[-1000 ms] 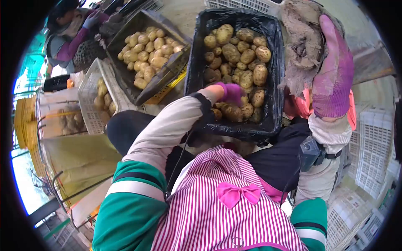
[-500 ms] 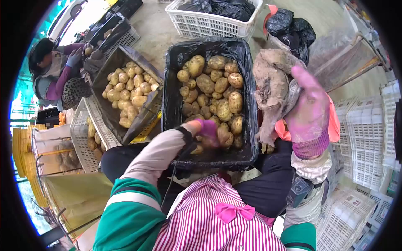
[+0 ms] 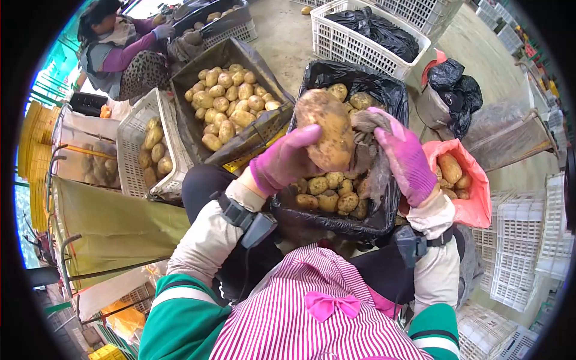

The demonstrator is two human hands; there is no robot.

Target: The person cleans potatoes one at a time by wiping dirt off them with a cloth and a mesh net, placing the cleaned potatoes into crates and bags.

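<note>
A large, dirt-marked potato (image 3: 327,132) is held up above the black-lined crate (image 3: 377,227) of potatoes. My left hand (image 3: 287,157), in a pink-purple glove, grips it from the left, thumb on its near face. My right hand (image 3: 408,161), gloved alike, is closed on a grey-brown rag (image 3: 367,159) that hangs at the potato's right side. Smaller potatoes (image 3: 329,201) lie in the crate beneath both hands. To the right of the crate, a pink bag (image 3: 480,198) stands open with several potatoes inside.
A dark-lined crate of cleaner potatoes (image 3: 225,99) stands at left, beside a white crate (image 3: 133,150) holding potatoes. A co-worker (image 3: 123,57) sits at upper left. A white crate with black plastic (image 3: 333,48) is beyond; stacked white crates (image 3: 519,240) are at right.
My left hand has risen from the crate with a large potato. My right hand has brought the rag from the right to the potato. The view has shifted.
</note>
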